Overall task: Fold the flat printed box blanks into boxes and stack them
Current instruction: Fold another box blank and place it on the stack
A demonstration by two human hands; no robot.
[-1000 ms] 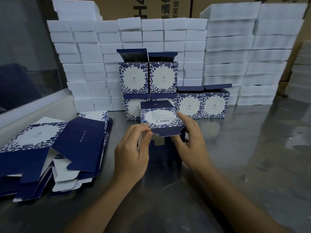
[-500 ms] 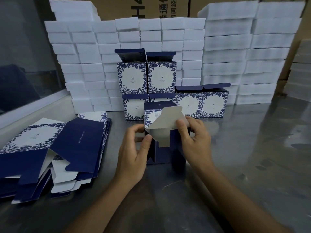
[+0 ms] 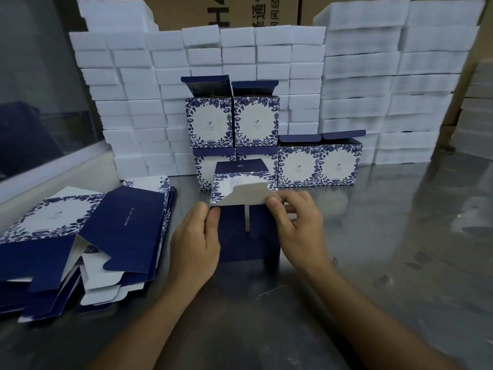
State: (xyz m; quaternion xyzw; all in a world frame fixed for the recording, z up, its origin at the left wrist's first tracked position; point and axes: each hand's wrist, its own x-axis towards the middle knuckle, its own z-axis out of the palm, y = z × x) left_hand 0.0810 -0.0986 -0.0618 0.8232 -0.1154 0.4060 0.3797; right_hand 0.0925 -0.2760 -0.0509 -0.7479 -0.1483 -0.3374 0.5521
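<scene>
Since earlier, white flap [image 3: 246, 194] is folding down; right hand [image 3: 298, 222] is pinching it, left hand [image 3: 194, 244] is gripping box [image 3: 245, 236] to steady it.

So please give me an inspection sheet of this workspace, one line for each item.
Surface: metal table, shiny, scuffed.
Job's things: half-folded box at centre; flat blanks piled at left; six folded boxes stacked behind, lids open.
Clutter: nothing seen.
Grips: left hand holds the box's side; right hand pinches its white flap.
Cables: nothing seen.
Surroundings: white foam blocks stacked high, brown cartons behind.
</scene>
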